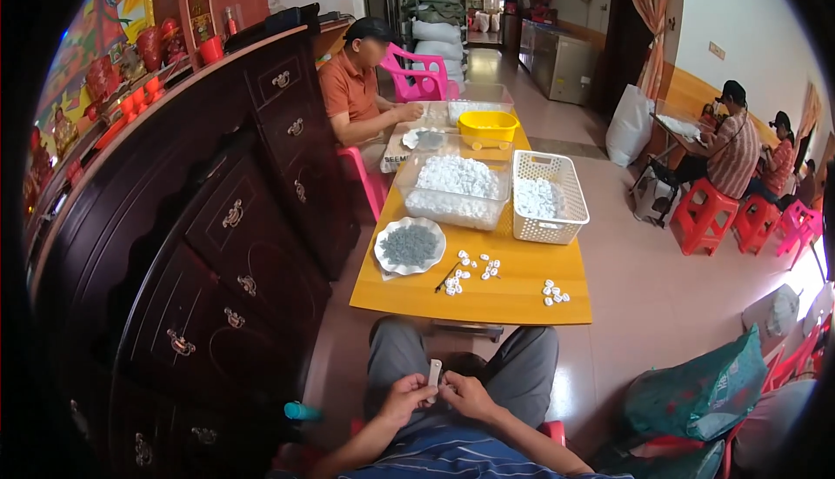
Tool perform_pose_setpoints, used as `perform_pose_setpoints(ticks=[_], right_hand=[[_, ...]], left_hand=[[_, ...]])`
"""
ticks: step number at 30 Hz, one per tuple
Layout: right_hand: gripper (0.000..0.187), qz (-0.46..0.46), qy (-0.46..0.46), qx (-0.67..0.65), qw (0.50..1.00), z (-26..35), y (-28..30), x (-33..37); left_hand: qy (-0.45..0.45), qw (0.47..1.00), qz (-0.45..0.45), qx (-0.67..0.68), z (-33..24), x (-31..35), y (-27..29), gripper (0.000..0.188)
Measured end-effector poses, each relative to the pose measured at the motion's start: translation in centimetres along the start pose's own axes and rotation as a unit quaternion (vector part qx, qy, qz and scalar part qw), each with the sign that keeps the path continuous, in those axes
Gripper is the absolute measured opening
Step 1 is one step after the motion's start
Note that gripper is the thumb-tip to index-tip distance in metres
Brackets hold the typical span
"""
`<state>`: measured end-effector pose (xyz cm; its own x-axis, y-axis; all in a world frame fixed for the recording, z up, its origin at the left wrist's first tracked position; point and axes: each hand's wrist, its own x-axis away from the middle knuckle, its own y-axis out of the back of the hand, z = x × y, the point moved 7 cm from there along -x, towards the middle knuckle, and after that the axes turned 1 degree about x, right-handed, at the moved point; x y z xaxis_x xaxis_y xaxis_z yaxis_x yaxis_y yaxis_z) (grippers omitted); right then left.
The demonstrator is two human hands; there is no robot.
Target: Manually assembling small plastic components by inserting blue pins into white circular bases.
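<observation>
one pale strip [435,372], likely light, stiff and best held edgewise, sits in the left hand's [405,399] pinched fingers; the right hand's [468,395] hold is unclear.

At left stands a dark cabinet [202,249] with metal handles [232,214]; at rear, a pink chair [424,89] and stacked sacks [437,32]; at right, a green bag [696,388].

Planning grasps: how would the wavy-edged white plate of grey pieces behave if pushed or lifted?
The plate would probably resist tipping: it looks wide and low. It is likely stiff, since it keeps an even, wavy outline. The small grey pieces look loosely heaped, so they may shift or spill if it tilts.
</observation>
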<state>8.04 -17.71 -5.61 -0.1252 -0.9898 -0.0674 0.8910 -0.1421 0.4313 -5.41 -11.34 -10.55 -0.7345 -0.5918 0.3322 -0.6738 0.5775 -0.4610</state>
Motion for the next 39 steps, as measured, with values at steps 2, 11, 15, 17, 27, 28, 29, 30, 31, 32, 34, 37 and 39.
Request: perform_pose_setpoints(ticks=[2,11,15,17,27,28,29,30,31,32,34,37,39], right_hand=[[0.02,-0.005,0.008,-0.002,1.0,-0.2,-0.2,0.7],[0.015,0.018,0.013,-0.001,1.0,-0.4,6.1,0.2],[0.018,0.105,0.03,-0.012,0.994,-1.8,6.8,-0.3],[0.017,0.134,0.027,-0.037,0.99,-1.8,6.7,0.0],[0.024,0.112,0.037,-0.065,0.991,-1.1,5.6,1.2],[0.025,0.033,-0.017,-0.151,0.988,-2.2,6.2,1.2],[0.026,-0.046,-0.069,-0.234,0.969,-3.3,6.8,1.4],[0.024,-0.046,-0.187,-0.342,0.92,-2.2,7.7,1.5],[0.024,-0.06,-0.158,-0.4,0.901,-3.2,7.8,1.4],[0.026,-0.074,-0.129,-0.456,0.878,-4.2,7.9,1.3],[0.027,-0.076,-0.136,-0.485,0.86,-4.2,8.0,1.2],[0.03,-0.092,-0.161,-0.516,0.836,-2.7,7.1,1.0],[0.027,-0.083,-0.154,-0.523,0.834,-2.6,7.0,0.8]], left_hand=[[0.02,1.0,0.003,-0.003,0.8,0.4,0.1,0.012],[0.053,0.975,0.131,-0.17,-3.5,-1.0,0.0,0.021],[0.141,0.922,0.251,-0.258,-5.7,-1.3,-0.7,0.041],[0.159,0.886,0.308,-0.309,-6.0,-1.3,-1.3,0.047],[0.189,0.864,0.244,-0.398,-3.4,-1.7,-6.4,0.018],[0.15,0.88,0.199,-0.405,-4.2,-2.0,-6.5,0.019],[0.11,0.892,0.152,-0.41,-5.0,-2.3,-6.6,0.022],[0.108,0.892,0.155,-0.41,-5.4,-2.1,-7.1,0.022],[0.07,0.901,0.124,-0.409,-6.6,-2.1,-7.5,0.023],[0.031,0.908,0.093,-0.406,-7.6,-2.1,-7.7,0.023],[0.012,0.912,0.083,-0.402,-8.2,-1.9,-8.4,0.022],[-0.093,0.882,0.018,-0.461,-9.7,-2.0,-9.8,0.017],[-0.104,0.885,0.004,-0.454,-10.1,-2.1,-10.4,0.015]])
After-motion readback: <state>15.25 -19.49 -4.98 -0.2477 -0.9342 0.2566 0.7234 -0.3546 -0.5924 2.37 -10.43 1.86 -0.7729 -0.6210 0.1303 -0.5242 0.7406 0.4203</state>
